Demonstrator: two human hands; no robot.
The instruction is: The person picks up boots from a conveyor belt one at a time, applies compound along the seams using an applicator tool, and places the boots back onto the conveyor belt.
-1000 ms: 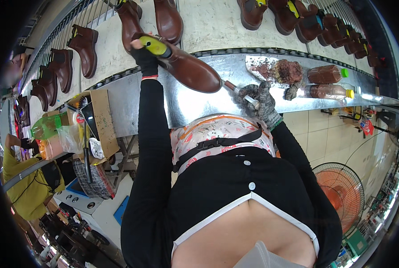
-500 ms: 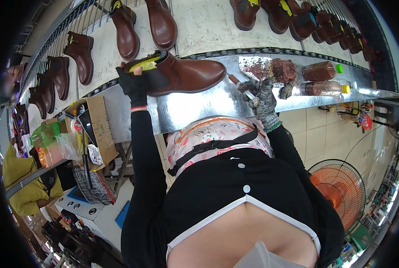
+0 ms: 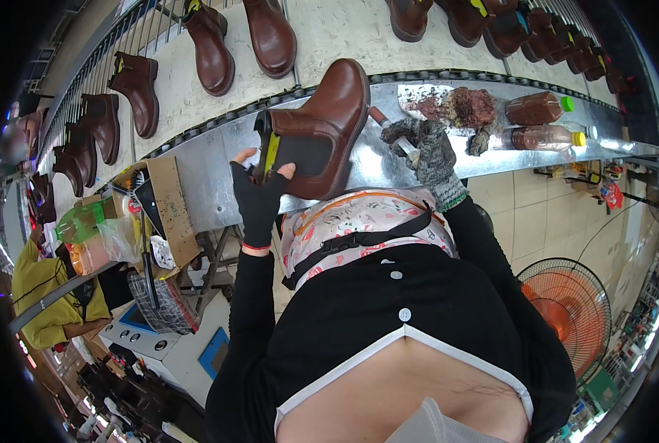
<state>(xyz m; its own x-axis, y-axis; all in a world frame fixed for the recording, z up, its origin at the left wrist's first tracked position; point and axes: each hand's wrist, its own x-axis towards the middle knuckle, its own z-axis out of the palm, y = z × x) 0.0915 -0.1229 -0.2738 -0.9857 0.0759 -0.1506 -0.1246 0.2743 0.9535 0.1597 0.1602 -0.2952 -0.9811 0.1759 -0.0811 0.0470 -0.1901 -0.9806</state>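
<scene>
Head view, looking down past a black-sleeved torso onto a metal workbench (image 3: 219,166) beside a conveyor carrying brown boots. Left hand (image 3: 259,196), in a black fingerless glove, grasps a brown ankle boot (image 3: 318,125) at its opening, thumb and fingers pinching the collar by the yellow tab. The boot now stands nearly upright over the near edge of the bench, sole away from the worker, toe up toward the conveyor; a second ago it lay flatter and further left, higher on the belt side, so it has been swung in and turned to present its side panel. Right hand (image 3: 425,144), in a speckled knit glove, is clenched around a small brush or dauber (image 3: 392,129), tip just beside the boot's heel side, not clearly touching. Behind it sit a stained rag pile (image 3: 462,107) and two bottles of brown liquid (image 3: 543,122). Judgement: the boot is positioned for brush work on its upper; application looks about to start.
</scene>
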